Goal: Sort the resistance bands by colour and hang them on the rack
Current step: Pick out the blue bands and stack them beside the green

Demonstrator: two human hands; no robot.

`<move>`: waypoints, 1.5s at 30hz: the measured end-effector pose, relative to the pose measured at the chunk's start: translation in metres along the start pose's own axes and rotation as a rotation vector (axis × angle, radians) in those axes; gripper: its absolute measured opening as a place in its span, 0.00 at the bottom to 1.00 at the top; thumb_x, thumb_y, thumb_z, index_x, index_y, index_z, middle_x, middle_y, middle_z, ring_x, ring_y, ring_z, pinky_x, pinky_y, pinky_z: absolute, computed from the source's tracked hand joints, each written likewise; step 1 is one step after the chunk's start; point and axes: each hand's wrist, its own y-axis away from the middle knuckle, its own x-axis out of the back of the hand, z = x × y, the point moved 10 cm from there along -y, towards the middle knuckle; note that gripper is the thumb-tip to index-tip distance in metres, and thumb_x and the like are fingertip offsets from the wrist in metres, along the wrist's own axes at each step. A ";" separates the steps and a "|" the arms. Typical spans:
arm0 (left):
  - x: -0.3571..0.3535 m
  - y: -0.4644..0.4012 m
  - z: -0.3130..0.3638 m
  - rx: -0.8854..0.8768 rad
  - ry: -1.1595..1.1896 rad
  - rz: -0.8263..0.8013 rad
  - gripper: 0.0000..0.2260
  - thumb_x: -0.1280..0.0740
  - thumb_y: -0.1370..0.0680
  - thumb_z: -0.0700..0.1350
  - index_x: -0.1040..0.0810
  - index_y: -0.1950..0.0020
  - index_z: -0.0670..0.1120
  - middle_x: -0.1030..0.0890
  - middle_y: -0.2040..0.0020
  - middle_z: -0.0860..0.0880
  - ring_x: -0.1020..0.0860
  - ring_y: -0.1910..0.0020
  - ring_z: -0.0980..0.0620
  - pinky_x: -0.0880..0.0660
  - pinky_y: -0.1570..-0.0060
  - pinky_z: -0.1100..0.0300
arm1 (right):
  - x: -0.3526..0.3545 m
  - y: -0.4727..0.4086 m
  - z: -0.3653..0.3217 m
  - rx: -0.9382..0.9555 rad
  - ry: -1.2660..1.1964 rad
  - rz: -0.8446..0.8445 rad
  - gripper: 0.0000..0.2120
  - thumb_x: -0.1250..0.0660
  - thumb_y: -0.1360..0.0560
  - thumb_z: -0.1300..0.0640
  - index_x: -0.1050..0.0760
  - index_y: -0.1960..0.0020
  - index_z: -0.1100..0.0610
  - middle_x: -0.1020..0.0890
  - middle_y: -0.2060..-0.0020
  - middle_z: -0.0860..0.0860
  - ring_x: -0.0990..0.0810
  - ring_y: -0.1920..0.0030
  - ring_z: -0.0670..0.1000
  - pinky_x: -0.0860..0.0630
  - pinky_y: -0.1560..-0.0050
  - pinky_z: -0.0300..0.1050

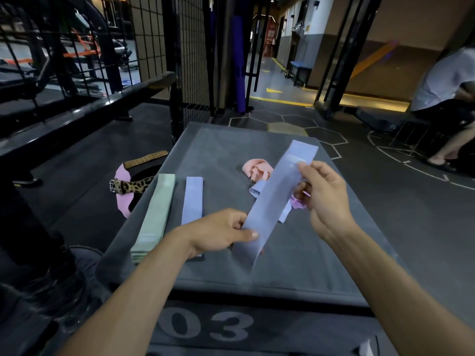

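I hold a lavender-blue resistance band (pixel 275 199) stretched flat above the grey box top (pixel 295 265). My left hand (pixel 218 233) pinches its near end, and my right hand (pixel 325 191) pinches its far edge. On the box lie a stack of green bands (pixel 155 214) and, beside it, a flat lavender-blue band (pixel 192 199). A crumpled pink band (pixel 258 168), another blue band (pixel 257 190) and a lilac band (pixel 297 202) lie in a heap under the held one, partly hidden.
Leather, leopard-print and pink lifting belts (pixel 133 185) lie on the floor to the left. A black wire-grid rack (pixel 185 57) stands behind the box. A seated person (pixel 447 98) is at the far right.
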 end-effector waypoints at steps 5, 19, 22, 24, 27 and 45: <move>0.010 0.007 -0.013 0.066 0.008 0.028 0.10 0.35 0.16 0.44 0.19 0.44 0.38 0.15 0.52 0.44 0.19 0.56 0.48 0.20 0.50 0.46 | 0.046 -0.018 0.037 -0.189 -0.085 0.148 0.08 0.32 0.20 0.59 0.25 0.58 0.55 0.25 0.68 0.52 0.28 0.72 0.48 0.27 0.69 0.42; 0.007 0.024 0.027 -0.056 -0.166 -0.011 0.08 0.33 0.17 0.47 0.19 0.55 0.47 0.31 0.63 0.46 0.32 0.64 0.49 0.29 0.71 0.61 | -0.034 0.026 0.051 -0.187 0.483 -0.626 0.10 0.36 0.18 0.54 0.18 0.44 0.58 0.14 0.46 0.51 0.16 0.45 0.48 0.23 0.42 0.44; 0.014 0.023 0.030 -0.063 -0.170 0.020 0.09 0.32 0.18 0.48 0.19 0.53 0.44 0.33 0.64 0.49 0.32 0.65 0.52 0.29 0.71 0.61 | -0.071 0.052 0.047 -0.160 0.416 -0.873 0.12 0.37 0.17 0.57 0.20 0.38 0.58 0.15 0.41 0.50 0.20 0.35 0.48 0.28 0.31 0.45; 0.022 0.024 0.033 -0.095 -0.186 0.073 0.07 0.31 0.19 0.49 0.18 0.53 0.47 0.30 0.63 0.48 0.32 0.64 0.52 0.29 0.69 0.61 | -0.073 0.053 0.046 -0.147 0.446 -0.872 0.11 0.34 0.19 0.59 0.20 0.39 0.59 0.14 0.45 0.48 0.19 0.39 0.46 0.26 0.34 0.42; 0.044 0.026 0.035 -0.135 -0.137 0.242 0.05 0.29 0.21 0.50 0.16 0.49 0.50 0.27 0.63 0.47 0.31 0.64 0.51 0.27 0.69 0.60 | -0.065 0.047 0.043 -0.126 0.496 -0.807 0.07 0.28 0.23 0.58 0.17 0.47 0.60 0.15 0.55 0.48 0.18 0.50 0.45 0.24 0.42 0.40; 0.078 0.049 0.078 -0.476 0.119 0.603 0.15 0.26 0.26 0.54 0.19 0.43 0.50 0.14 0.52 0.51 0.18 0.52 0.54 0.23 0.51 0.63 | -0.079 0.048 -0.025 0.351 0.344 -0.564 0.06 0.30 0.21 0.62 0.22 0.52 0.66 0.18 0.62 0.63 0.19 0.64 0.61 0.21 0.62 0.54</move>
